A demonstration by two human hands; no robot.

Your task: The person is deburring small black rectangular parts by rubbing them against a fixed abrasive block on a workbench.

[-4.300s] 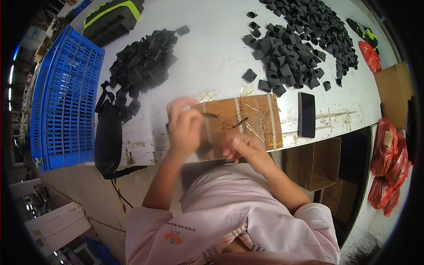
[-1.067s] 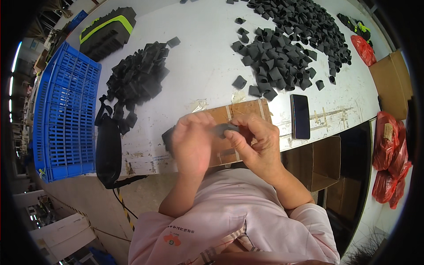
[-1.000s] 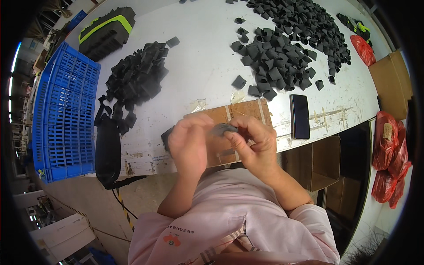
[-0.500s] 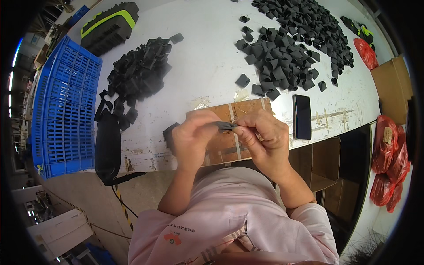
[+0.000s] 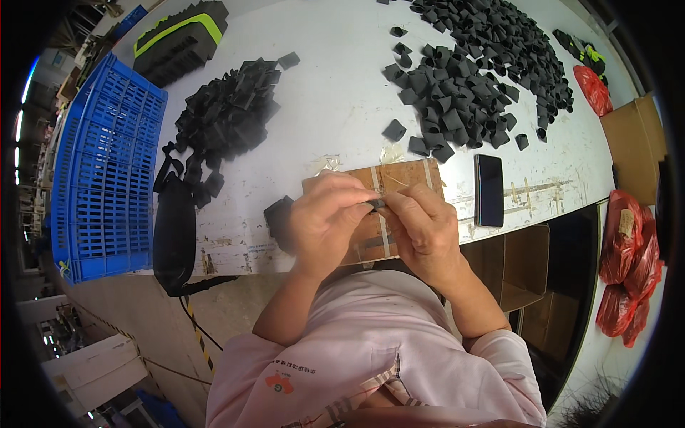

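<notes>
Above a brown cardboard sheet (image 5: 409, 172) with tape strips, my left hand (image 5: 327, 222) and my right hand (image 5: 426, 230) meet at the fingertips. Both pinch a small dark fabric piece (image 5: 377, 204), mostly hidden by the fingers. A thin pale strand seems to rise by the right fingers. Just left of my left hand lies a black flat piece (image 5: 278, 216), partly covered by that hand. A heap of flat black fabric pieces (image 5: 228, 110) lies farther left. At the far right spreads a large heap of black fabric loops (image 5: 457, 100).
A blue plastic crate (image 5: 107, 171) stands at the left edge, with a black pouch (image 5: 175, 232) beside it. A phone (image 5: 489, 191) lies right of the cardboard. Far left is a dark stack with a yellow-green band (image 5: 178, 34). Red bags (image 5: 622, 267) hang at right.
My left fingers have come over the fabric piece and closer to the right fingers. The right hand has turned, its fingers now pointing down more. Less of the piece shows.
</notes>
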